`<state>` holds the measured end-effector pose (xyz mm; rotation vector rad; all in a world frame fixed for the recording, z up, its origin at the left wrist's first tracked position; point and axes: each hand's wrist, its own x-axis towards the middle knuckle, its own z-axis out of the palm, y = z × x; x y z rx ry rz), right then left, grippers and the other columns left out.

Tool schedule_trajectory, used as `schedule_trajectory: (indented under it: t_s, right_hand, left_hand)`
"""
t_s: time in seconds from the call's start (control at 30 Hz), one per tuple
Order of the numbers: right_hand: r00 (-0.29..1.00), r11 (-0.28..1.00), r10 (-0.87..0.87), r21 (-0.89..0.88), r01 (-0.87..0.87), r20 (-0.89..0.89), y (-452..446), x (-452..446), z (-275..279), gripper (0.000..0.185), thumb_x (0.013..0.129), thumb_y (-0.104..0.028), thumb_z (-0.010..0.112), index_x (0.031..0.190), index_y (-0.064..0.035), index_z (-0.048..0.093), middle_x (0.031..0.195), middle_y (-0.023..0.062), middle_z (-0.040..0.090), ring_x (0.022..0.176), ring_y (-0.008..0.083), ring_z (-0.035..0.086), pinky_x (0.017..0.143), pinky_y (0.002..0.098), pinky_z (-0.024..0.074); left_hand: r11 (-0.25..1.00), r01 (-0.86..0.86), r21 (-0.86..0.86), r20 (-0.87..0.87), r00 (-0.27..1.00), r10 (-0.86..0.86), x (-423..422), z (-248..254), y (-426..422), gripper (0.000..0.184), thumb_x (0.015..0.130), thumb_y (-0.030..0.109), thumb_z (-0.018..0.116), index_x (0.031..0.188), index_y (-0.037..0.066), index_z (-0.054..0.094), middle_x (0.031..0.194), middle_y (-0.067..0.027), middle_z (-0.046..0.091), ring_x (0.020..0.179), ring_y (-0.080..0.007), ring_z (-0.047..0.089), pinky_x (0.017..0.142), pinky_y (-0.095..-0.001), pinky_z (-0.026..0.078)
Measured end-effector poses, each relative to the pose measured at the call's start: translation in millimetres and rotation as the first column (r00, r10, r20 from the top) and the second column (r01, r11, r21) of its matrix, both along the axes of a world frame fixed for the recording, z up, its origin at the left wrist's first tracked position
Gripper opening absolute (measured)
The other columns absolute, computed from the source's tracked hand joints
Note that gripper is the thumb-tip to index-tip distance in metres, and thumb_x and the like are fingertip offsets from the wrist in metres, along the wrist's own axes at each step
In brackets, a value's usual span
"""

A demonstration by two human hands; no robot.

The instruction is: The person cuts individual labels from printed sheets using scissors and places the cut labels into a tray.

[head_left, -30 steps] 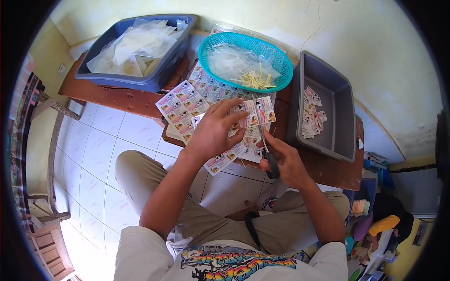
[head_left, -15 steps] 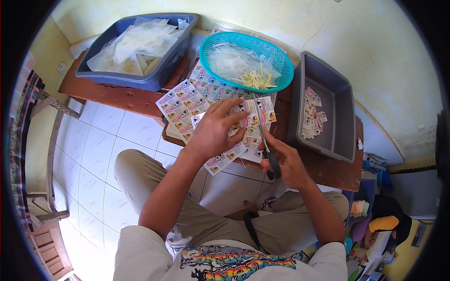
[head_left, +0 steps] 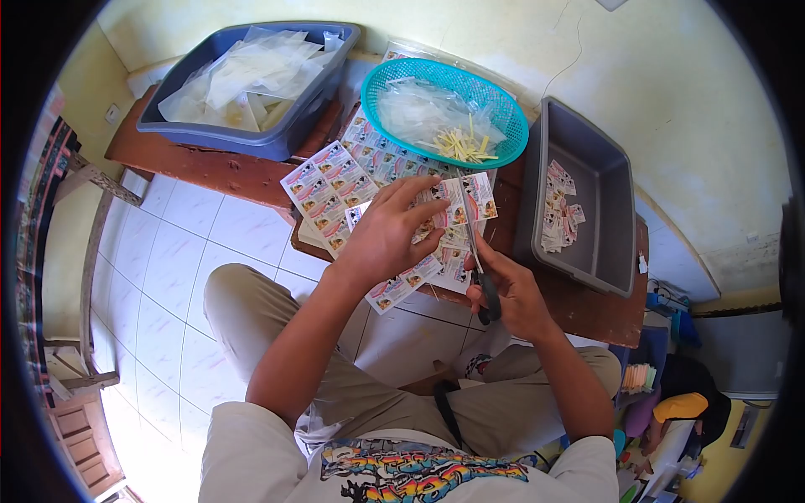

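Cutting appeared to be in hand: the scissors (head_left: 479, 270) reached across the printed strip (head_left: 482, 198), their blades along the margin beside its end label. The right hand (head_left: 516, 293) had its fingers closed around the black handles; the left hand (head_left: 387, 230) spread half-curled fingers over the strip, though whether they pinched or merely pressed it could not be told. A straight cut seemed to call for a steady strip. Its end label lay just beyond the left fingertips, left of the grey tub (head_left: 605, 230).
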<state>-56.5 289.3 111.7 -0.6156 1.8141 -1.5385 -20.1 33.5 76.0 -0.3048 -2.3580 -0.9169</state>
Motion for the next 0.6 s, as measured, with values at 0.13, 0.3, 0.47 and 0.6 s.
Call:
schedule_trajectory:
  t_s: [0.13, 0.3, 0.47, 0.6]
  right_hand:
    - [1.0, 1.0, 0.0, 0.001, 0.0, 0.003, 2.0, -1.1, -3.3, 0.084, 0.094, -0.003, 0.079, 0.166, -0.0152, 0.037, 0.123, 0.0072, 0.061, 0.088, 0.0078, 0.061, 0.071, 0.0263, 0.0574]
    - [1.0, 1.0, 0.003, 0.006, -0.003, 0.001, 2.4, -0.4, -3.6, 0.082, 0.095, -0.002, 0.077, 0.166, -0.0153, 0.037, 0.123, 0.0065, 0.061, 0.089, 0.0078, 0.061, 0.071, 0.0262, 0.0574]
    - [1.0, 1.0, 0.007, 0.017, -0.008, 0.014, 3.6, -0.5, -2.1, 0.082, 0.095, -0.003, 0.078, 0.166, -0.0155, 0.037, 0.124, 0.0061, 0.061, 0.09, 0.0076, 0.06, 0.07, 0.0258, 0.0573]
    - [0.998, 1.0, -0.004, 0.013, 0.003, 0.056, 2.2, -0.4, 0.4, 0.084, 0.094, -0.005, 0.08, 0.165, -0.0126, 0.037, 0.127, 0.0065, 0.061, 0.091, 0.0075, 0.06, 0.07, 0.0253, 0.0575]
  left_hand:
    - [1.0, 0.0, 0.003, -0.001, 1.0, 0.0, 0.3, -0.7, -0.2, 0.04, 0.082, 0.01, 0.084, 0.12, 0.009, 0.075, 0.141, -0.0145, 0.064, 0.128, -0.0389, 0.062, 0.108, -0.0495, 0.052]
    - [1.0, 0.009, 0.015, -0.002, 1.0, -0.008, 0.0, -1.5, -0.1, 0.039, 0.082, 0.011, 0.083, 0.121, 0.008, 0.075, 0.141, -0.0147, 0.064, 0.128, -0.0392, 0.062, 0.108, -0.0496, 0.052]
    - [1.0, 0.01, 0.005, -0.008, 1.0, -0.01, 0.4, -0.4, -0.3, 0.038, 0.083, 0.011, 0.083, 0.12, 0.007, 0.074, 0.14, -0.015, 0.064, 0.127, -0.038, 0.063, 0.108, -0.0496, 0.051]
    - [1.0, 0.006, 0.009, -0.01, 1.0, -0.006, 0.5, -1.8, -0.4, 0.038, 0.083, 0.011, 0.083, 0.12, 0.007, 0.074, 0.14, -0.0151, 0.064, 0.127, -0.0375, 0.063, 0.109, -0.0495, 0.051]
